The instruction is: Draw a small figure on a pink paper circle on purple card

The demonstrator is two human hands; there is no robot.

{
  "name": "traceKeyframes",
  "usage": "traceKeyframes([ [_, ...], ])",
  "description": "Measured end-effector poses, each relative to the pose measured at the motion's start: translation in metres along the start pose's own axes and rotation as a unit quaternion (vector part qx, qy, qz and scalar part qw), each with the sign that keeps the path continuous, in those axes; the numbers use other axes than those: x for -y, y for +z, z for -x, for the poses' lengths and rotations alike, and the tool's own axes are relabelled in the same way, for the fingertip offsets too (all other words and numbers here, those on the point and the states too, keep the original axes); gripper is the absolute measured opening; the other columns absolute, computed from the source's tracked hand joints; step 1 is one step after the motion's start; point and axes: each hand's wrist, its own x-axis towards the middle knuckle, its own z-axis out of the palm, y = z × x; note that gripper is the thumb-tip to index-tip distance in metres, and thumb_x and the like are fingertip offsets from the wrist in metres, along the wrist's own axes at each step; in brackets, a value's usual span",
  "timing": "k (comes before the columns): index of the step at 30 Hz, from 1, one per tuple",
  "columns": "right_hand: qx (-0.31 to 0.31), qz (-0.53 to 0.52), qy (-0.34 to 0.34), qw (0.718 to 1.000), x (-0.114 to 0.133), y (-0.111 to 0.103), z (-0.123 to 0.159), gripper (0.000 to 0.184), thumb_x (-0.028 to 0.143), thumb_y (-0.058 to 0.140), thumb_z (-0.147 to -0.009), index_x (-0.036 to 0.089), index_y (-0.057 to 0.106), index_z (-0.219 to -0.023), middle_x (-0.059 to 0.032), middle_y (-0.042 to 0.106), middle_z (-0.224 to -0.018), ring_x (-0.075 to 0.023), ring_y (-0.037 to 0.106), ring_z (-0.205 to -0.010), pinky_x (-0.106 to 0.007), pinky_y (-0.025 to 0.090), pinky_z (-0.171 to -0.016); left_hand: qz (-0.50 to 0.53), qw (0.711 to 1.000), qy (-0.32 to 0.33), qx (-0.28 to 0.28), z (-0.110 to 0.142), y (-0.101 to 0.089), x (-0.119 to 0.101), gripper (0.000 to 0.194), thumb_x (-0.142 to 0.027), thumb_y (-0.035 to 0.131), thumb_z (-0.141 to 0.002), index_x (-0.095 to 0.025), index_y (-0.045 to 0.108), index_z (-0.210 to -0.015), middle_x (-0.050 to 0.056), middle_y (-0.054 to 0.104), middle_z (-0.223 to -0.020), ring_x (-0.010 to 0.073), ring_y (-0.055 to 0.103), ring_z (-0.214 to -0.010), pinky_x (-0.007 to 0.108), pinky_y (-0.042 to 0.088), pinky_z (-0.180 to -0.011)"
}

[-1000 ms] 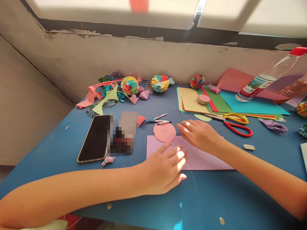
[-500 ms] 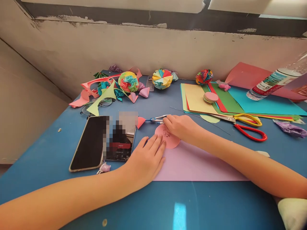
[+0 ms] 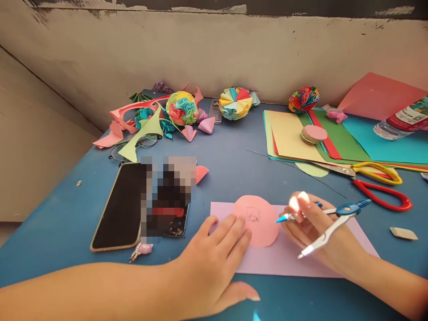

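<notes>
My left hand [image 3: 214, 263] lies flat with fingers spread on the left end of a lilac paper sheet [image 3: 284, 256], fingertips touching the edge of a pink paper circle [image 3: 257, 220] that rests on the sheet. My right hand [image 3: 310, 227] is closed on a blue-and-silver drawing compass [image 3: 329, 218], its legs apart and its pencil tip pointing left, close to the pink circle's right edge.
A black phone [image 3: 117, 207] and a second blurred device lie left of the sheet. Red-and-yellow scissors [image 3: 377, 185], a stack of coloured sheets [image 3: 290, 133] with cut circles [image 3: 314, 133], paper balls [image 3: 182, 108], scraps, glasses, an eraser [image 3: 403, 232] and a plastic bottle [image 3: 403, 120] surround the blue table [image 3: 230, 156].
My right hand reached to the compass behind the circle, picked it up and brought it to the right of the pink circle. My left hand stayed pressing the lilac sheet.
</notes>
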Motion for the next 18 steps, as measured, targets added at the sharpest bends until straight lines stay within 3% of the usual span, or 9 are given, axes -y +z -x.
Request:
traceKeyframes([
  [4, 0.008, -0.043, 0.05, 0.998, -0.006, 0.0, 0.0, 0.028, 0.047, 0.056, -0.084, 0.02, 0.054, -0.076, 0.0039, 0.047, -0.035, -0.0103, 0.039, -0.032, -0.021, 0.029, -0.038, 0.027, 0.999, 0.026, 0.012, -0.001, -0.001, 0.002, 0.074, -0.066, 0.036, -0.087, -0.009, 0.05, -0.131, 0.019, 0.051, -0.137, 0.032, 0.045, -0.126, 0.043, 0.038, -0.094],
  [8, 0.011, -0.019, 0.027, 0.999, -0.013, -0.002, -0.003, 0.028, 0.044, 0.061, -0.084, 0.021, 0.046, -0.075, 0.0047, 0.053, -0.043, -0.0099, 0.044, -0.037, -0.02, 0.035, -0.04, 0.079, 0.997, 0.011, 0.005, -0.001, -0.003, 0.004, 0.083, -0.073, 0.042, -0.08, -0.008, 0.05, -0.131, 0.026, 0.044, -0.141, 0.0373, 0.036, -0.134, 0.048, 0.038, -0.095],
  [13, 0.058, 0.028, -0.048, 0.997, -0.02, -0.008, -0.001, 0.034, 0.04, 0.073, -0.074, 0.021, 0.044, -0.075, -0.0006, 0.065, -0.068, -0.0135, 0.06, -0.058, -0.023, 0.046, -0.049, 0.114, 0.993, -0.01, -0.012, -0.004, -0.007, 0.006, 0.084, -0.08, 0.044, -0.073, -0.012, 0.057, -0.122, 0.024, 0.056, -0.127, 0.0358, 0.049, -0.121, 0.048, 0.041, -0.09],
  [15, 0.074, 0.044, -0.072, 0.994, -0.019, -0.008, 0.0, 0.035, 0.04, 0.073, -0.074, 0.021, 0.044, -0.073, 0.0, 0.062, -0.067, -0.0128, 0.058, -0.057, -0.023, 0.045, -0.047, 0.107, 0.994, -0.003, -0.034, -0.007, -0.009, 0.009, 0.083, -0.079, 0.044, -0.073, -0.011, 0.059, -0.118, 0.02, 0.062, -0.118, 0.0326, 0.054, -0.112, 0.045, 0.042, -0.089],
  [18, 0.078, 0.146, -0.07, 0.984, -0.017, -0.007, 0.004, 0.024, 0.037, 0.06, -0.085, 0.021, 0.045, -0.075, 0.0023, 0.055, -0.059, -0.0092, 0.051, -0.049, -0.021, 0.042, -0.044, 0.069, 0.997, 0.033, -0.032, -0.011, -0.013, 0.013, 0.079, -0.076, 0.044, -0.076, -0.009, 0.062, -0.115, 0.017, 0.066, -0.112, 0.0299, 0.059, -0.107, 0.041, 0.043, -0.086],
])
